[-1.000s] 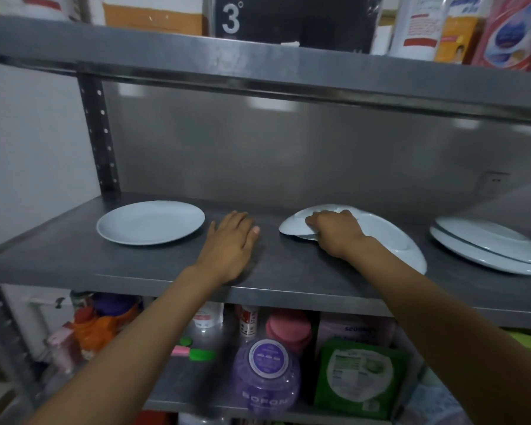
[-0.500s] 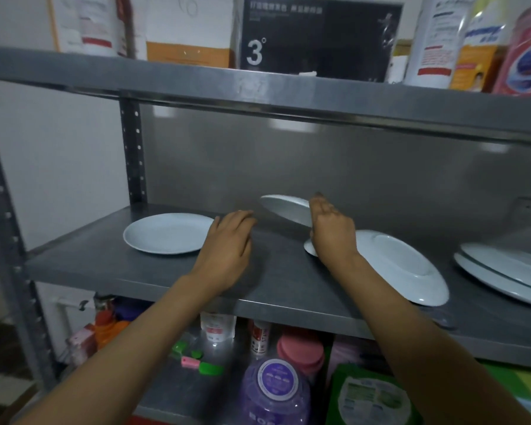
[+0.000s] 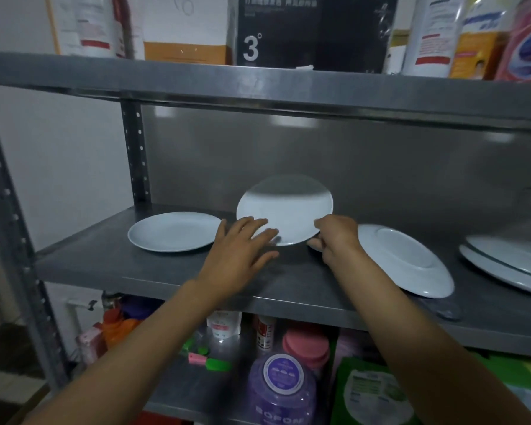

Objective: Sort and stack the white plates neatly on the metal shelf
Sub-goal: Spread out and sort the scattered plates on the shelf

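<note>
My right hand (image 3: 334, 239) grips the right rim of a small white plate (image 3: 284, 210), which is raised off the metal shelf (image 3: 166, 271) and tilted up toward me. My left hand (image 3: 239, 250) is open, fingers spread, with its fingertips at the plate's lower left rim. Another small white plate (image 3: 174, 231) lies flat on the shelf to the left. To the right lies a larger white plate (image 3: 408, 260), upside down and jutting over the front edge. Two big stacked plates (image 3: 509, 265) sit at the far right.
The upper shelf (image 3: 258, 84) hangs close above, loaded with boxes and bottles. A perforated upright post (image 3: 135, 154) stands at the back left. The shelf below holds a purple jar (image 3: 281, 391), a pink lid, bottles and a green packet.
My right hand lifted the small plate off the larger upside-down plate, moved it left and tilted it upright. My left hand rose from the shelf to the plate's rim. The camera shifted.
</note>
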`<action>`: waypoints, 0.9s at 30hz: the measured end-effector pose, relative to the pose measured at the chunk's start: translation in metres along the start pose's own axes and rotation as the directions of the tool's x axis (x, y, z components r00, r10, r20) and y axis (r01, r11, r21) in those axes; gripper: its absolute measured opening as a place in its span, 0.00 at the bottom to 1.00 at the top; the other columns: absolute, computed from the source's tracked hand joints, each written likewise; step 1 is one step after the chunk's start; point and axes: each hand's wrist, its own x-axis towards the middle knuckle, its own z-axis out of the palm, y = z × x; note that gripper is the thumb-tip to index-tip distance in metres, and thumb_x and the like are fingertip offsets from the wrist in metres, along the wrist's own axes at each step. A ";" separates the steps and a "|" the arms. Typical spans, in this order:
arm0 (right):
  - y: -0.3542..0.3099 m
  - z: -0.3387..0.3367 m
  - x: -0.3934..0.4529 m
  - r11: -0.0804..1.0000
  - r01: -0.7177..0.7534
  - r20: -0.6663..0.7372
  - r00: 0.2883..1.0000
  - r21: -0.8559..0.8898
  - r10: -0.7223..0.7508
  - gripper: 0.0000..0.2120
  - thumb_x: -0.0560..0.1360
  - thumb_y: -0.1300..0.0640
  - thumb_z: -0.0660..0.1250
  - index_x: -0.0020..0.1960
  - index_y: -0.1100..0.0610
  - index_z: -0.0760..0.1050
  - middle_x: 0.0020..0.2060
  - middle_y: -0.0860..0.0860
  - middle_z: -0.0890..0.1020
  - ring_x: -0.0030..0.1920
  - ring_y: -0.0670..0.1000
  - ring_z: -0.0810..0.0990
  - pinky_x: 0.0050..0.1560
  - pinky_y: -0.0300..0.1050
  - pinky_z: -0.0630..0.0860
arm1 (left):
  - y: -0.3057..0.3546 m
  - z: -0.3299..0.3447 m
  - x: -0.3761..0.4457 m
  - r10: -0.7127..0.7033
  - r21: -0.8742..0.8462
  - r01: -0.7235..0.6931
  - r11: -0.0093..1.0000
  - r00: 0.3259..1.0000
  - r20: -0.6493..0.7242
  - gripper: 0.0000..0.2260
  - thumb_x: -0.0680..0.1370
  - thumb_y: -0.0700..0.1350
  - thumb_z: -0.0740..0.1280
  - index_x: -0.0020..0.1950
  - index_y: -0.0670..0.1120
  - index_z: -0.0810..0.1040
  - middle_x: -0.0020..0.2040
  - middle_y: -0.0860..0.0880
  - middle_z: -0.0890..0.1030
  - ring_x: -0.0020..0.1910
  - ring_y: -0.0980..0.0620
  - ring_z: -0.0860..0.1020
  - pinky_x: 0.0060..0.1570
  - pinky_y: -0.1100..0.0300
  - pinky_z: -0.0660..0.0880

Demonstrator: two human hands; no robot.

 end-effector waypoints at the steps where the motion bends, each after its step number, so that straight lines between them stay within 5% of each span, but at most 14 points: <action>1: 0.003 -0.002 -0.001 0.996 -0.059 0.029 0.998 0.069 0.057 0.09 0.75 0.71 0.59 0.51 0.62 0.73 0.34 0.53 0.75 0.27 0.48 0.75 0.29 0.44 0.80 | 0.002 0.003 -0.002 -0.004 0.029 0.003 1.000 1.000 0.016 0.20 0.78 0.60 0.55 0.64 0.54 0.74 0.67 0.49 0.74 0.67 0.45 0.70 0.62 0.34 0.65; 5: 0.017 -0.014 -0.005 0.969 -0.181 0.117 0.980 0.165 0.163 0.14 0.76 0.72 0.57 0.60 0.67 0.70 0.52 0.60 0.81 0.43 0.55 0.82 0.34 0.50 0.81 | 0.008 0.006 -0.002 -0.055 -0.062 0.051 0.997 0.997 -0.055 0.17 0.78 0.57 0.57 0.58 0.52 0.80 0.58 0.49 0.80 0.59 0.44 0.76 0.58 0.40 0.69; 9: 0.026 -0.026 -0.007 0.971 -0.197 0.167 0.970 0.136 0.174 0.11 0.76 0.71 0.60 0.58 0.68 0.71 0.55 0.62 0.80 0.55 0.60 0.81 0.43 0.51 0.80 | 0.014 0.012 -0.008 0.008 -0.200 -0.026 0.979 0.996 -0.090 0.17 0.77 0.51 0.57 0.48 0.44 0.82 0.43 0.47 0.82 0.45 0.44 0.78 0.46 0.51 0.76; 13: 0.027 -0.039 -0.009 0.984 -0.164 0.286 0.948 0.068 0.139 0.16 0.75 0.65 0.68 0.60 0.70 0.73 0.53 0.61 0.82 0.51 0.58 0.83 0.49 0.50 0.82 | 0.015 0.011 -0.016 -0.013 -0.232 -0.024 0.972 0.988 -0.156 0.14 0.76 0.47 0.57 0.41 0.41 0.78 0.36 0.46 0.80 0.37 0.46 0.78 0.36 0.55 0.75; 16: 0.029 -0.047 -0.010 0.972 -0.063 0.257 0.958 -0.228 0.123 0.18 0.74 0.56 0.70 0.57 0.68 0.75 0.47 0.63 0.84 0.44 0.58 0.85 0.50 0.53 0.82 | 0.014 0.012 -0.020 -0.028 -0.253 -0.020 0.967 0.982 -0.185 0.14 0.77 0.48 0.56 0.40 0.42 0.77 0.35 0.48 0.78 0.34 0.48 0.76 0.34 0.58 0.73; 22: 0.026 -0.069 -0.012 0.789 0.249 0.121 0.968 -0.562 -0.219 0.13 0.75 0.53 0.64 0.40 0.62 0.78 0.36 0.57 0.84 0.36 0.57 0.84 0.44 0.57 0.82 | 0.011 0.019 -0.030 -0.011 -0.251 -0.027 0.967 0.989 -0.150 0.15 0.79 0.48 0.57 0.39 0.42 0.76 0.34 0.48 0.76 0.34 0.49 0.76 0.33 0.55 0.75; 27: 0.025 -0.093 -0.009 0.412 0.409 0.179 0.851 -0.814 -0.493 0.10 0.74 0.58 0.61 0.51 0.55 0.78 0.45 0.51 0.83 0.46 0.54 0.79 0.47 0.48 0.76 | 0.014 0.020 -0.042 -0.013 -0.287 -0.010 0.958 0.997 -0.079 0.17 0.76 0.49 0.58 0.41 0.39 0.81 0.39 0.41 0.83 0.42 0.44 0.83 0.39 0.52 0.80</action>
